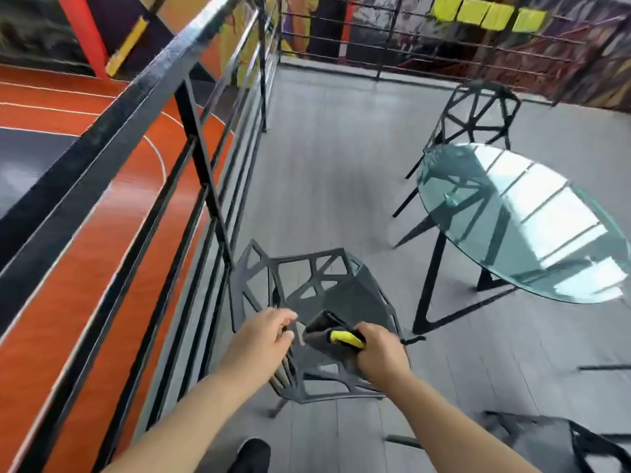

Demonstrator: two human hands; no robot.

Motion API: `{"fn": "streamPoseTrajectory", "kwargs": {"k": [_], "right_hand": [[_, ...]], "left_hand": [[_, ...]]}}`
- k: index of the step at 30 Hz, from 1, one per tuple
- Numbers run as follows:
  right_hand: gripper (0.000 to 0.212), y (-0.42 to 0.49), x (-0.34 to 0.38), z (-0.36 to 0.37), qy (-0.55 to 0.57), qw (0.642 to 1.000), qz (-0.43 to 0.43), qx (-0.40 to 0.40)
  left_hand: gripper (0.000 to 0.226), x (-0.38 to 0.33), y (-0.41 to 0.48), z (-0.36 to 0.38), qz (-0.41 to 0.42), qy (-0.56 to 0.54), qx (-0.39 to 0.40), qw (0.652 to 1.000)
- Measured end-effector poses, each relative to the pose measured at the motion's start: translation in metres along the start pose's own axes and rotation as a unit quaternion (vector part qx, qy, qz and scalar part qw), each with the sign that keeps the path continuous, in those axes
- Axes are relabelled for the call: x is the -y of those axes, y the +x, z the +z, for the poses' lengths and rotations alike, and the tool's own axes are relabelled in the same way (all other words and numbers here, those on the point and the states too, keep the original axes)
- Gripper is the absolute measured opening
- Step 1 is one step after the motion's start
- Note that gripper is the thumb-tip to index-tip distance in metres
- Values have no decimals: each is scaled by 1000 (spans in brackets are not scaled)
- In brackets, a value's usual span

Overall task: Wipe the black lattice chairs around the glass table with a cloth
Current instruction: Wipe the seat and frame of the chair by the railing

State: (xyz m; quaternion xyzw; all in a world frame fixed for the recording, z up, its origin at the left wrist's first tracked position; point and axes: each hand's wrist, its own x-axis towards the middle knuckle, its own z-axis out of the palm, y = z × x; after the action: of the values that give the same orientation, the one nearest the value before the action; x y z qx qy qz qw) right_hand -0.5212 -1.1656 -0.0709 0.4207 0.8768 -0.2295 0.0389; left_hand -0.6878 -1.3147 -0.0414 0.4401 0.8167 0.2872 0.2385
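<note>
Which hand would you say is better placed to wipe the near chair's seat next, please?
Right: the right hand grips the cloth on the seat of the near chair, while the left hand holds no cloth.

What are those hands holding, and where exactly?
The right hand grips the near end of a bunched dark, yellow-edged cloth. The left hand is on the chair; its grip is unclear.

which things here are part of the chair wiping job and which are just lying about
Job: grey-and-yellow cloth in the right hand; near lattice chair; far lattice chair; third lattice chair, lower right; glass table.
Lying about: yellow cloths hung on the far railing; left railing.
</note>
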Motion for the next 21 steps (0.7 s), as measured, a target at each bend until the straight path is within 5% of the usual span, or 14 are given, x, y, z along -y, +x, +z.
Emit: {"fn": "streamPoseTrajectory", "kwargs": {"k": [8,13,21], "right_hand": [[39,104,-31,-2,-102,993,41,-37],[30,136,-44,14,-169,985,-7,-41],[47,170,-112,119,-147,976,-30,159]], "left_hand": [[29,27,98,6,-23,1,63,998],[30,41,140,26,-63,32,80,994],[34,71,221,93,-141,95,88,982]]}}
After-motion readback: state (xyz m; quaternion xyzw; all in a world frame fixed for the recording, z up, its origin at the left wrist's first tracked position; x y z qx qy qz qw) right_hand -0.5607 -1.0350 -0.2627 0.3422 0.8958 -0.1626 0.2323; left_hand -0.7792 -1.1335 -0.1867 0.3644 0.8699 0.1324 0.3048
